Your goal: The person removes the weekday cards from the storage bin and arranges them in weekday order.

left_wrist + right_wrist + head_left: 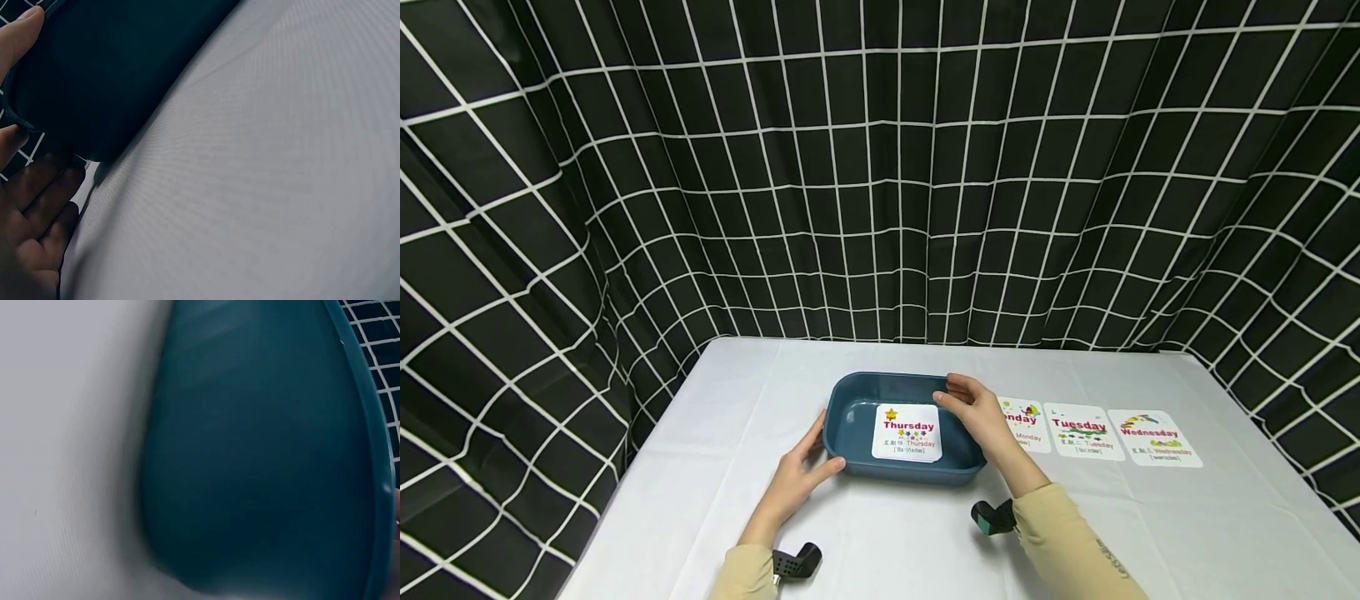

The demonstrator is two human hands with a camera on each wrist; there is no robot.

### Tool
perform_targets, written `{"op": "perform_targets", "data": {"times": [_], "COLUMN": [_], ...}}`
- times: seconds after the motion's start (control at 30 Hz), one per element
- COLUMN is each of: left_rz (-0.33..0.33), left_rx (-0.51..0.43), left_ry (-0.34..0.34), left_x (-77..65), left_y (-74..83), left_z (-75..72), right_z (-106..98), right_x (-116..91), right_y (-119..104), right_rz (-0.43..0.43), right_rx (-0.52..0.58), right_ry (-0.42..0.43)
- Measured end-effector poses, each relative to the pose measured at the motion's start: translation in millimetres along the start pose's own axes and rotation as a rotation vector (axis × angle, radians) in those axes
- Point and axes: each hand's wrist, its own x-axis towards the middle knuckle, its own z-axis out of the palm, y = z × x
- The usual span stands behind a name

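A dark blue plastic tray (904,472) with rounded corners stands on the white-covered table. Inside lies a stack of white cards (907,432), its top one reading "Thursday". My left hand (801,475) grips the tray's near left corner, thumb at the front, fingers along the left end. In the left wrist view its thumb (22,31) touches the rim while the lower fingers curl loosely beneath. My right hand (983,415) holds the tray's right end, thumb over the rim, fingers at the far corner. The right wrist view shows mainly the tray's side (262,450).
To the right of the tray lie cards in a row: a Monday card (1032,433), partly hidden by my right hand, a Tuesday card (1084,432) and a Wednesday card (1155,438). A black curtain with white grid lines (895,208) surrounds the back and sides of the table (880,550).
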Motion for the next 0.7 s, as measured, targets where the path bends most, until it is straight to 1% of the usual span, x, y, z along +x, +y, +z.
{"op": "perform_targets", "data": {"times": [0.23,0.37,0.53,0.7], "left_rz": [0.005,0.006,0.008,0.008], "left_rx": [0.004,0.004,0.011,0.002], "left_ry": [0.006,0.002,0.007,-0.001], "left_x": [-1.4,-1.4,-1.1,-0.5], "left_y": [0.1,-0.1,0.7,0.9], "left_z": [-0.2,-0.2,-0.7,-0.7], "right_z": [10,13,17,20], "right_x": [6,8,9,11], "right_y": [7,8,9,12], "right_rz": [0.032,0.055,0.085,0.137], "right_rx": [0.003,-0.032,-0.108,-0.204], "right_ry": [-0.017,-0.029,-0.042,-0.065]}}
